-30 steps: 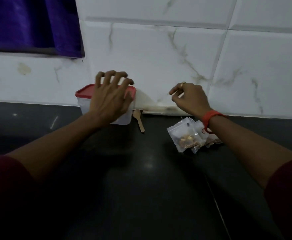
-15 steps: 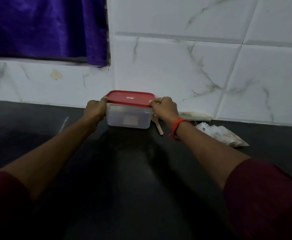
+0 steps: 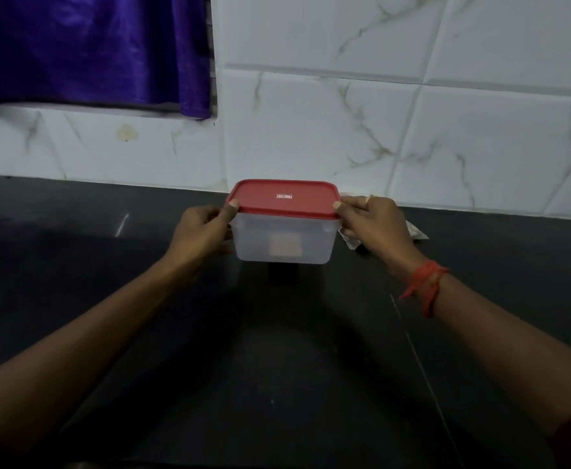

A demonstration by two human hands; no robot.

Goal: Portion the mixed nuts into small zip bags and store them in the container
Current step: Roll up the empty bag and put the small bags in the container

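Observation:
A clear plastic container (image 3: 284, 243) with a red lid (image 3: 284, 198) stands on the dark counter, lid closed. My left hand (image 3: 201, 231) grips its left side, thumb on the lid's edge. My right hand (image 3: 375, 221) grips its right side, thumb also on the lid's edge. A pale square label shows on the container's front wall. Small zip bags (image 3: 417, 233) lie on the counter behind my right hand, mostly hidden by it.
The black counter (image 3: 277, 350) runs back to a white marble-tiled wall (image 3: 345, 130). A purple curtain (image 3: 84, 49) hangs at the upper left. An orange thread band circles my right wrist.
My right hand left the bags and joined my left on the container. The container has come nearer to me, away from the wall. The wooden spoon is now out of sight.

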